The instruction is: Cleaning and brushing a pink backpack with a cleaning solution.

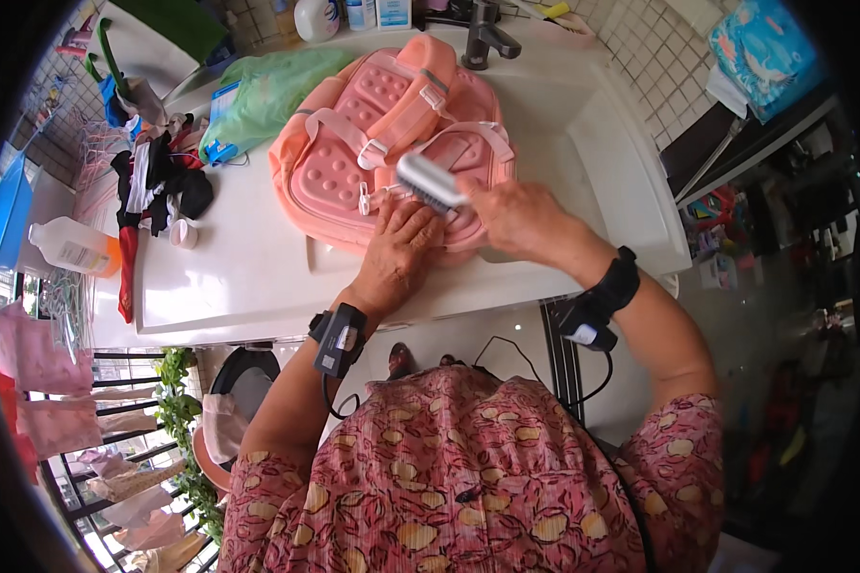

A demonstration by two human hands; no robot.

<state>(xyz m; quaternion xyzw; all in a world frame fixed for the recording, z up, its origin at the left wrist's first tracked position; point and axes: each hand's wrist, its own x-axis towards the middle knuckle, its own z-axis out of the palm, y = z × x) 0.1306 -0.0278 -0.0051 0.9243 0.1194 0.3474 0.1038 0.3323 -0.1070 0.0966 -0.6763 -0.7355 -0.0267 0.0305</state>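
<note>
A pink backpack [330, 172] lies on the white sink counter, its padded back panel and shoulder straps facing up, partly over the basin. My right hand [519, 218] holds a scrubbing brush [433, 180] with a pale back and dark bristles, slightly blurred, over the lower middle of the backpack. My left hand [405, 240] presses on the backpack's lower edge, just beside the brush head. White strap buckles and webbing lie close to the fingers. Whether the left fingers pinch the fabric is hidden.
A dark faucet [484, 39] stands behind the basin [573, 165]. To the left are a green plastic bag [272, 93], a heap of dark clothes [161, 172], a small cup [183, 234] and a plastic bottle [79, 246]. Other bottles [317, 19] line the back.
</note>
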